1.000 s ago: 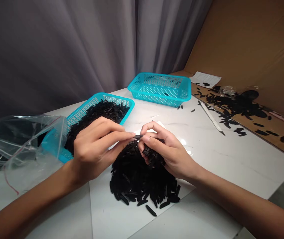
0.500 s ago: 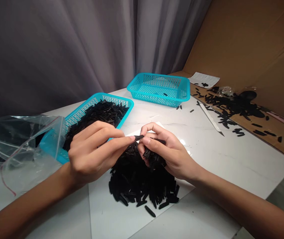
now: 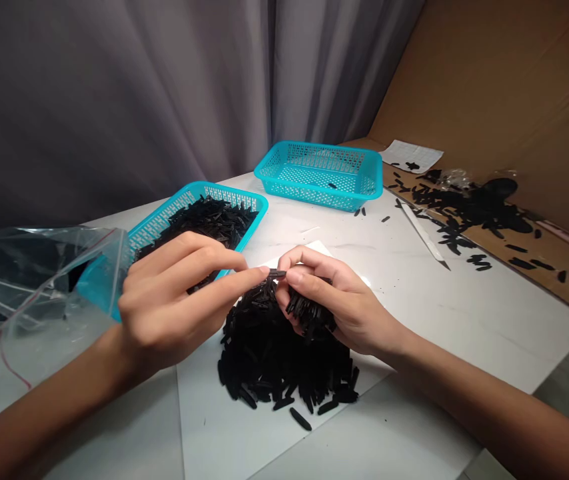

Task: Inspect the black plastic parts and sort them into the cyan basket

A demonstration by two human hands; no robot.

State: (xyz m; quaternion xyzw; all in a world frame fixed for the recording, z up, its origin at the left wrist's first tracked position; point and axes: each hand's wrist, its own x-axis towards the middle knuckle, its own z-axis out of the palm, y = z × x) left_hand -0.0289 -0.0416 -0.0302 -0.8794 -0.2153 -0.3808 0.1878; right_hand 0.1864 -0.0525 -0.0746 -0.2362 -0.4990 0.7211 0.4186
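Between my two hands lies a small black strip (image 3: 277, 274), flat and narrow. Its left end is at the index fingertip of my left hand (image 3: 174, 300); that hand's thumb is hidden underneath. My right hand (image 3: 337, 297) pinches the strip's other end with thumb and index finger. Curled inside the same right hand is a bundle of black strips (image 3: 312, 310), stacked side by side with their edges showing. Below both hands a heap of loose black strips (image 3: 284, 360) covers part of a white sheet (image 3: 214, 440).
A blue basket (image 3: 259, 223) full of black strips stands left, beside a clear plastic bag (image 3: 64, 320). Behind is another blue basket (image 3: 314, 193) with a strip in it. Rightward lie a white craft knife (image 3: 422, 233) and scattered black pieces (image 3: 484, 210) on cardboard (image 3: 559, 280).
My left hand has shifted slightly left, its index finger straighter, and more of the strip shows between the fingertips. My right hand stays nearly in place with the bundle.
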